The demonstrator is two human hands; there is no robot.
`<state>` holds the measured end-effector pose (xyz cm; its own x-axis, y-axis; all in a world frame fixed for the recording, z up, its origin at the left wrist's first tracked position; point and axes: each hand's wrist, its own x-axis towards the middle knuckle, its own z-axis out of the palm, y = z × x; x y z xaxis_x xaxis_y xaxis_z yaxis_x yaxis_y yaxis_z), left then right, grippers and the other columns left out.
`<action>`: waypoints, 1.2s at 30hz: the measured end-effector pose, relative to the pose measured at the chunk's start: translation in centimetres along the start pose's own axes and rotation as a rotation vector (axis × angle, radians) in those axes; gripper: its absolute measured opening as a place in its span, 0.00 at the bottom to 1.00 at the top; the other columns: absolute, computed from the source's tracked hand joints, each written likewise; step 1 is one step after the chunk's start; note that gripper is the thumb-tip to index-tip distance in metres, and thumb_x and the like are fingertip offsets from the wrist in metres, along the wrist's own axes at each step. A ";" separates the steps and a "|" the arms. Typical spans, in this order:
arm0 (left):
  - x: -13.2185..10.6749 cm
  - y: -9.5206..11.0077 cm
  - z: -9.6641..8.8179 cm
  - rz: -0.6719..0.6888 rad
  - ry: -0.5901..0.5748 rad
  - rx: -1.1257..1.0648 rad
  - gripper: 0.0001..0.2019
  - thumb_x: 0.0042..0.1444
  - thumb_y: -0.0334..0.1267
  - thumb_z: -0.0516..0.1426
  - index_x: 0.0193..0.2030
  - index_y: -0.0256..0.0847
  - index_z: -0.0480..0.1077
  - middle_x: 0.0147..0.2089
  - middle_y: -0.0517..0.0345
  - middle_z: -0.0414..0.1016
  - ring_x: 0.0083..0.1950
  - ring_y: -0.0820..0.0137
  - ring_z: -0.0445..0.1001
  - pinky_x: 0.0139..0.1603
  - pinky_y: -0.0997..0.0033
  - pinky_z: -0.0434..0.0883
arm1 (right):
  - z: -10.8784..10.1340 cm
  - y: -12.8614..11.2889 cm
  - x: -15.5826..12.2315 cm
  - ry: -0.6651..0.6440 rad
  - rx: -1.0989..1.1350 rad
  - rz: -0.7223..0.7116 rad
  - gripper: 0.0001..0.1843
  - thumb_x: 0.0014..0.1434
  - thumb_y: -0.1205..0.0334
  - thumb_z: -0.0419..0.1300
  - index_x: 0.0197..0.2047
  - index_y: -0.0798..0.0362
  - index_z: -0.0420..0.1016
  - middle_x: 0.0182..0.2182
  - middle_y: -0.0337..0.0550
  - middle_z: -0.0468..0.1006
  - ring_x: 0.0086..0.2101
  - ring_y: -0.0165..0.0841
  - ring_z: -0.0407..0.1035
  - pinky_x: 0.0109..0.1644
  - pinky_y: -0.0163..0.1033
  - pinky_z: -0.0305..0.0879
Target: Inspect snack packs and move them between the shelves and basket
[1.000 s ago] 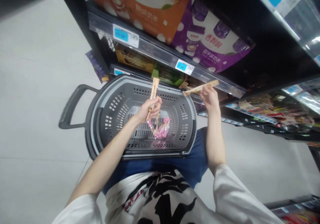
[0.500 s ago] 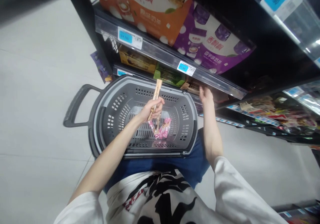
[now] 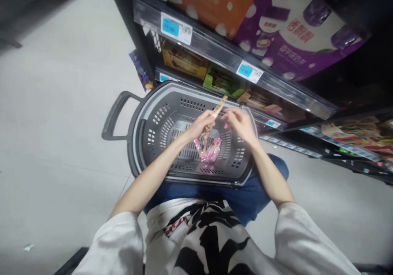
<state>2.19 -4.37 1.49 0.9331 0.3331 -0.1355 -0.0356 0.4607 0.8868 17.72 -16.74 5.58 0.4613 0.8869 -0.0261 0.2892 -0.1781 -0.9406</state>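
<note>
Over the grey shopping basket, my left hand is closed around a slim beige stick packet, which points up and to the right. My right hand is just right of the packet, with bent fingers apart and nothing visible in them; they are a little blurred. Inside the basket lie pink and clear packets, partly under my left hand. The basket rests against my lap.
A low shelf holds a green box, a yellow-brown box and a brown box. Its upper ledge overhangs them, carrying orange and purple cartons. The basket handle sticks out left. A purple packet hangs by the shelf post.
My right hand has come back from the low shelf to beside the stick packet over the basket. My left hand keeps hold of the packet, now more slanted. The view has shifted.
</note>
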 end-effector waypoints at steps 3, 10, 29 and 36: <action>0.2 -1.2 0.1 0.075 0.013 0.195 0.15 0.58 0.40 0.61 0.50 0.41 0.64 0.32 0.62 0.70 0.27 0.77 0.67 0.24 0.79 0.62 | 2.1 0.4 -0.2 -0.039 0.027 -0.038 0.25 0.58 0.38 0.64 0.45 0.53 0.78 0.34 0.42 0.79 0.28 0.29 0.71 0.27 0.33 0.67; 0.4 -2.1 -0.1 0.087 -0.084 0.200 0.32 0.55 0.35 0.64 0.65 0.43 0.60 0.51 0.45 0.78 0.43 0.64 0.81 0.37 0.71 0.75 | 0.6 0.7 1.2 0.161 0.361 0.046 0.21 0.53 0.41 0.70 0.37 0.51 0.82 0.32 0.39 0.79 0.28 0.27 0.68 0.26 0.30 0.64; 0.6 -0.5 -0.5 0.318 0.399 0.296 0.13 0.58 0.42 0.63 0.46 0.36 0.75 0.36 0.54 0.77 0.29 0.75 0.75 0.29 0.76 0.73 | -1.1 0.0 1.5 0.285 0.652 0.227 0.17 0.50 0.54 0.74 0.33 0.52 0.72 0.35 0.38 0.82 0.31 0.26 0.76 0.30 0.27 0.73; 0.6 -0.8 -0.4 0.165 0.297 0.162 0.20 0.58 0.53 0.63 0.43 0.35 0.75 0.24 0.58 0.75 0.18 0.75 0.71 0.19 0.75 0.67 | -1.0 0.4 1.6 0.317 0.613 0.242 0.17 0.49 0.59 0.76 0.36 0.53 0.73 0.26 0.32 0.77 0.25 0.22 0.73 0.25 0.23 0.68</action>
<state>2.65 -4.19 0.52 0.7740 0.6273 -0.0861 -0.0978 0.2528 0.9626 19.38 -15.79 5.51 0.7005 0.6702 -0.2451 -0.3301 -0.0002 -0.9440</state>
